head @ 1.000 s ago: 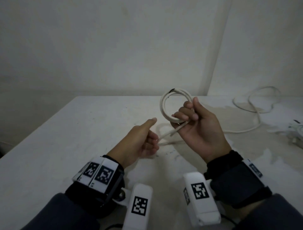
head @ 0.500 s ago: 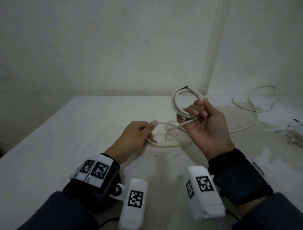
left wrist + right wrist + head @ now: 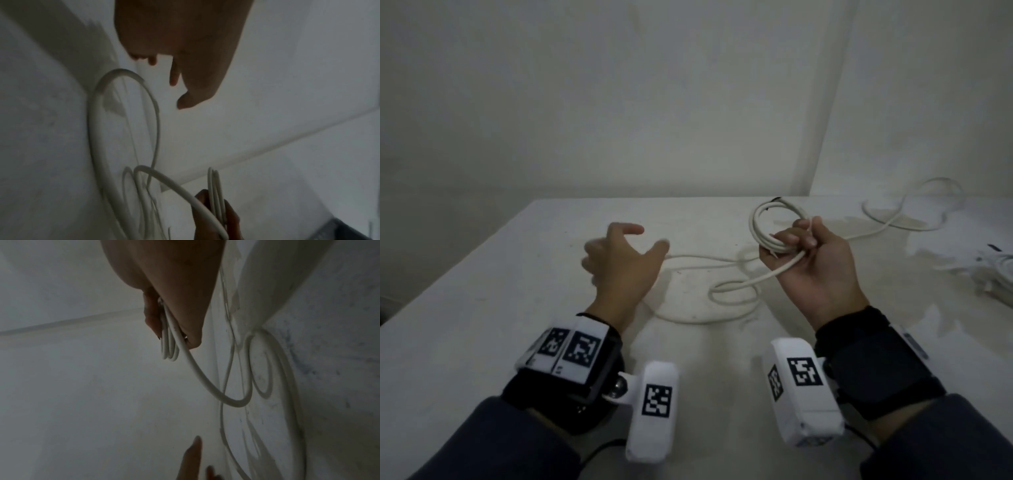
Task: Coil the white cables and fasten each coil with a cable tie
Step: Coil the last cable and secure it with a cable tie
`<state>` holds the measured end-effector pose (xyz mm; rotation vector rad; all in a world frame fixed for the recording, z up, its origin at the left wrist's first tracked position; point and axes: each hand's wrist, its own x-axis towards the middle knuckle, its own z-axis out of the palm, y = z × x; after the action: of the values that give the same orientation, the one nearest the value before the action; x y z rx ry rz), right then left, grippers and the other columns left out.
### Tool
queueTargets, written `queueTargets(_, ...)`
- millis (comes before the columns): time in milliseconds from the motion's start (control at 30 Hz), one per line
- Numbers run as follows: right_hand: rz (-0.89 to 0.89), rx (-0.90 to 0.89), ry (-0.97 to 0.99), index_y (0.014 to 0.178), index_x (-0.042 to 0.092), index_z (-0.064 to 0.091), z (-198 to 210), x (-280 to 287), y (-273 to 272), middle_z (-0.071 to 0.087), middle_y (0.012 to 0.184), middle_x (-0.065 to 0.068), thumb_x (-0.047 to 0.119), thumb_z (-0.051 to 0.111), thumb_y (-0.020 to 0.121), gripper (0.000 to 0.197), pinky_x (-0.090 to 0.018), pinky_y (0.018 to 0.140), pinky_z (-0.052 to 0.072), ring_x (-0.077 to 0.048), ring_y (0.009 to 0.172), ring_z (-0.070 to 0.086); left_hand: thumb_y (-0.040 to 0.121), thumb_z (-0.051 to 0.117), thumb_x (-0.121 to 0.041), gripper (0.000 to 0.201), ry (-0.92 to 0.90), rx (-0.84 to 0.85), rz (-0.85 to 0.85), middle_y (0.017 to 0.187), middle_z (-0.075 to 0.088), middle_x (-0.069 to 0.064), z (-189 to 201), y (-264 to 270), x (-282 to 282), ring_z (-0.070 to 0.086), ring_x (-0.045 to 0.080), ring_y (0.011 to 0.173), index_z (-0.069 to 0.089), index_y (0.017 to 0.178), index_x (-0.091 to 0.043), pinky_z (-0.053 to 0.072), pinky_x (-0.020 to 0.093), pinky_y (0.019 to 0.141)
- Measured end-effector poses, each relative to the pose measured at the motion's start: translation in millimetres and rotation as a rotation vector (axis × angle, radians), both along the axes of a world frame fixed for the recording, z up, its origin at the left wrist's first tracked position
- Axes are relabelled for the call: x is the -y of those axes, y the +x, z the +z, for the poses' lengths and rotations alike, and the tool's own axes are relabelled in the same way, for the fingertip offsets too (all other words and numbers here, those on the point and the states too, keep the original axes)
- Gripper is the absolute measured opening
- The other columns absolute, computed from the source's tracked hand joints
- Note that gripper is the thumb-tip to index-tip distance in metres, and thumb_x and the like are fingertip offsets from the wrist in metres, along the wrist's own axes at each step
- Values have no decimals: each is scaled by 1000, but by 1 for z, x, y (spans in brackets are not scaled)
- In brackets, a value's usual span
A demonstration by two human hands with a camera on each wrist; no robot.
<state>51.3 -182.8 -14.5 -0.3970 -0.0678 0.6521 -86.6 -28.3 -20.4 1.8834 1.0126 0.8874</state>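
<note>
Cable: white cable (image 3: 726,291) partly wound; a few turns form a coil (image 3: 774,222) held up in the right hand (image 3: 815,270), the rest trails down onto the table (image 3: 482,308) in loose loops between the two hands.
Right hand: fingers and thumb curled round the bottom of the coil, pinching the turns together; wrist view shows the strands bunched side by side in the grip (image 3: 167,340).
Left hand: left hand (image 3: 619,263) hovers over the table, fingers spread and apart, holding nothing; thumb tip near the slack strand, contact not clear.
Step in hand: likely fetching the next length of slack to lay on another turn.
Doing it well: take the slack close to the coil, match each new turn to the size of those held, let the cable roll in the fingers so it does not kink, keep the right pinch firm so turns do not spring out.
Watch: the small loop lying on the table could tighten into a knot if pulled straight.
Other cable: second white cable (image 3: 893,219) lies far right, uncoiled; white bundle (image 3: 996,270) at right edge, too dim to identify.
Cable tie: none seen for certain.
Writing: no brand or text readable; only black-and-white square markers (image 3: 657,401) on the wrist rigs.
</note>
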Motion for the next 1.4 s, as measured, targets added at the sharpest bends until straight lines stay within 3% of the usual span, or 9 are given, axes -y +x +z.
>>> queueTargets(100,-8,-9,24,64,14,46,2,1,1,35,43,6,30,36,102,42,-24,71,37,-10,44,42,94,56,-31,29,-172,176,-388,69,63,1,20,-4,17,53,17,64,66,75,-11,40,22,53)
queueTargets(167,-6,-10,42,64,13,46,4,2,0,35,43,5,30,37,102,43,-24,72,37,-11,45,42,98,40,-44,52,-478,-218,-825,65,69,5,24,-8,37,59,15,52,71,82,-5,42,18,46)
queueTargets(233,9,-3,59,63,13,47,5,2,-2,35,43,5,30,37,101,43,-25,72,38,-11,45,43,96,34,-54,61,-690,-423,-989,80,74,11,15,-3,48,69,18,64,65,105,-2,52,21,57)
queueTargets(400,78,39,61,65,13,48,8,-1,-10,35,45,6,31,39,100,41,-23,69,38,-10,45,41,101,43,-24,31,-995,332,-648,99,73,12,-1,13,42,66,20,95,63,105,-1,49,30,85)
queueTargets(567,205,120,-44,66,12,49,7,-7,-22,32,45,6,33,40,101,41,-23,54,46,-9,42,34,98,47,-9,18,-989,768,-534,72,66,7,5,13,36,67,15,68,59,87,-4,59,27,68)
queueTargets(700,253,174,-99,66,11,49,10,-10,-30,28,43,6,32,43,100,40,-20,54,43,-8,39,27,99,44,-6,15,-773,767,-451,64,53,0,10,13,35,58,11,51,56,92,-10,55,26,57)
queueTargets(867,231,315,-246,69,8,52,5,-13,-29,27,42,7,32,42,100,40,-18,50,34,-7,38,25,98,45,-1,24,-508,694,-422,70,56,1,7,9,29,56,11,63,59,112,-13,55,22,68)
queueTargets(1200,276,611,-539,78,3,60,2,-13,-33,23,43,7,24,42,101,36,-26,48,35,-7,35,22,94,58,-19,12,-382,433,-376,63,58,1,9,3,17,57,11,45,59,94,-7,54,27,49)
queueTargets(1400,260,675,-578,67,18,36,4,-10,-35,24,47,6,13,49,98,35,-23,44,31,-10,37,20,91,64,-22,14,-232,363,-357,48,60,0,7,1,16,57,14,39,63,85,-9,53,28,44)
